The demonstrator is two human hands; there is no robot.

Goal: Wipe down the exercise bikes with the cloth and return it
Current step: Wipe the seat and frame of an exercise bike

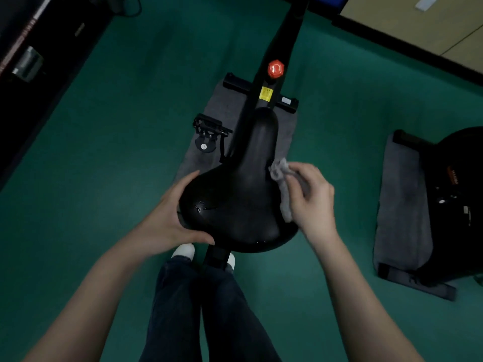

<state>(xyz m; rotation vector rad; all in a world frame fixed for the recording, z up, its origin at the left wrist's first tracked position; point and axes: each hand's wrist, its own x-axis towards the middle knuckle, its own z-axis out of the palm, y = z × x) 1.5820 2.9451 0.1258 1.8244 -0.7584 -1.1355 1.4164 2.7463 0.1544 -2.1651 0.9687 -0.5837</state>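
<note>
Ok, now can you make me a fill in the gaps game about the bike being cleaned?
1. The right hand grips a crumpled grey ____.
2. The left hand grips the edge of the bike's wide black ____.
3. The exercise bike stands on a dark grey ____ laid over the green floor.

Missing words: cloth; saddle; mat.

The wide black bike saddle (240, 205) looks smooth and faintly glossy, the crumpled grey cloth (283, 184) soft and matt, the grey floor mat (222, 105) fibrous, and the red round knob (275, 69) shiny plastic.
</note>
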